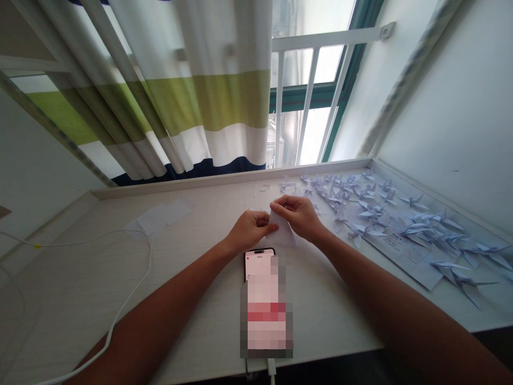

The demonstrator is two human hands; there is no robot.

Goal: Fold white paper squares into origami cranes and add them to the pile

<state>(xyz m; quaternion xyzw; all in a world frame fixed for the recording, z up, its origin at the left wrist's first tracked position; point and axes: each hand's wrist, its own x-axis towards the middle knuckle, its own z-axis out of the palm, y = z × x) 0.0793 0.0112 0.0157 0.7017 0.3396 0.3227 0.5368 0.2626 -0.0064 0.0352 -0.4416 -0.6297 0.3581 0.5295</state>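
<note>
The pale worktop (80,278) carries a spread of paper cranes (372,211) at the right and a phone (260,262) just nearer the person. The left hand (250,230) and right hand (298,214) both pinch 1 folded paper (282,231) lying between them, left at its edge, right over its top.

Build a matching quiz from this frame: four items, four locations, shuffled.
Items:
1. phone
2. paper cranes
3. white cable
4. paper piece

Places:
A. pinched between left hand and right hand
B. right side of the desk, along the wall
C. left side of the desk, running toward the near edge
D. flat on the desk, just nearer than the hands

Pairs: 1-D, 2-B, 3-C, 4-A
</note>
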